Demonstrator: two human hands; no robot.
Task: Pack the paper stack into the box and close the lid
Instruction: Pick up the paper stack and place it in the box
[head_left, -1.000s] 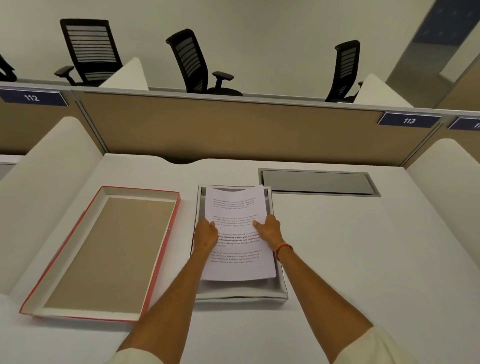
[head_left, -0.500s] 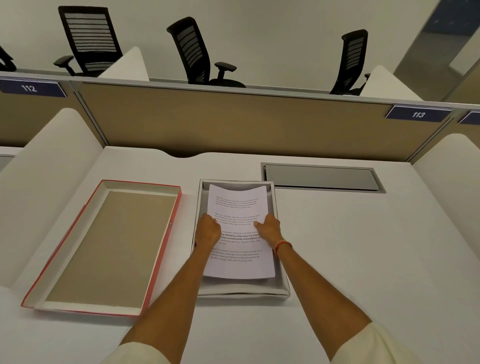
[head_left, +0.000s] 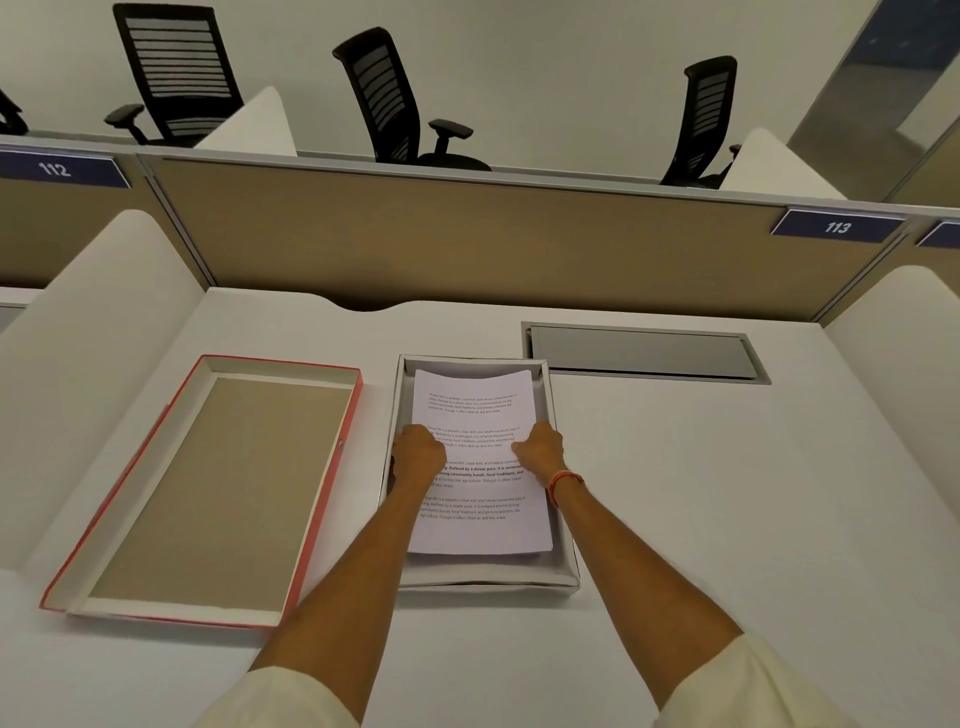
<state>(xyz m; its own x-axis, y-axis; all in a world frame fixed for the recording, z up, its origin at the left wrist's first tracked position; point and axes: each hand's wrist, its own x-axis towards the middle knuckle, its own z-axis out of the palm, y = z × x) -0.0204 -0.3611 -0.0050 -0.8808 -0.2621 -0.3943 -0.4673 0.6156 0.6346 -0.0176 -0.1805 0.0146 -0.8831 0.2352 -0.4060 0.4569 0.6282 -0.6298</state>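
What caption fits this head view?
Both hands, left and right, press a paper stack into an open box; the lid lies alongside.

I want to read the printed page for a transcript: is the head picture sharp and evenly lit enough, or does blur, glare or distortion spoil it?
In the head view the light is soft and even, no glare on the paper stack; its text lines show but are too small to read; wide-angle distortion bends the partition and desk edges; the left hand and right hand cover part of the text; the box rim looks sharp.
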